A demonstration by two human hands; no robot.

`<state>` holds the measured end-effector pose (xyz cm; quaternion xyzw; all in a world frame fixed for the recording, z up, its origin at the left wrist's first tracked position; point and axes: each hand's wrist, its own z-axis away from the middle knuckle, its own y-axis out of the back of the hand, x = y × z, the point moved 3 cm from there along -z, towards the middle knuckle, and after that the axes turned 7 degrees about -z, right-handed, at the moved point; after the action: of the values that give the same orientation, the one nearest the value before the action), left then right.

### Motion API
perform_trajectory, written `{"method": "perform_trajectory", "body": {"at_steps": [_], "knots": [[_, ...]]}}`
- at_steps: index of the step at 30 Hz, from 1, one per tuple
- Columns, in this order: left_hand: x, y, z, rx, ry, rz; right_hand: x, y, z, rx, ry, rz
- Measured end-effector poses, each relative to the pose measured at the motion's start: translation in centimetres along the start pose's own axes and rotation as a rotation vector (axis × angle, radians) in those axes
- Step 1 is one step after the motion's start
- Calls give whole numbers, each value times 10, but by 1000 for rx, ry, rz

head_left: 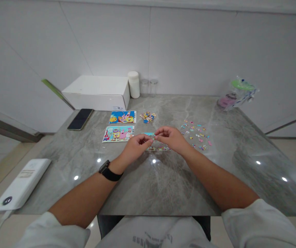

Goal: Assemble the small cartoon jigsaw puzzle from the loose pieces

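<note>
Pinching a tiny jigsaw piece (153,137), the left hand (135,146) and right hand (172,137) close their fingers on it together, steadying it just above the part-built puzzle (161,148).

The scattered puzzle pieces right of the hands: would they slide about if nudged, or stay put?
The scattered puzzle pieces look tiny, flat and thin, so probably very light. On the glossy table, which mirrors the lights, a nudge would likely send them skidding. Lying flat, they seem hard to lift without a fingernail under an edge; they won't roll.
</note>
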<state>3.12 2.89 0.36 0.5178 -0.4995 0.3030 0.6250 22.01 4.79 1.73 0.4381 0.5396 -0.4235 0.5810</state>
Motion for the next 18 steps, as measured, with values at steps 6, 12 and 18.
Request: {"method": "perform_trajectory", "body": {"at_steps": [6,12,18], "knots": [[-5,3,-1,-9,18,-38,5,-2,0,-11,1,9],[-11,-2,0,-18,-9,-86,3,-6,0,-64,94,90],[-12,-6,4,-40,-84,-165,7,-1,-2,-121,57,116]]}}
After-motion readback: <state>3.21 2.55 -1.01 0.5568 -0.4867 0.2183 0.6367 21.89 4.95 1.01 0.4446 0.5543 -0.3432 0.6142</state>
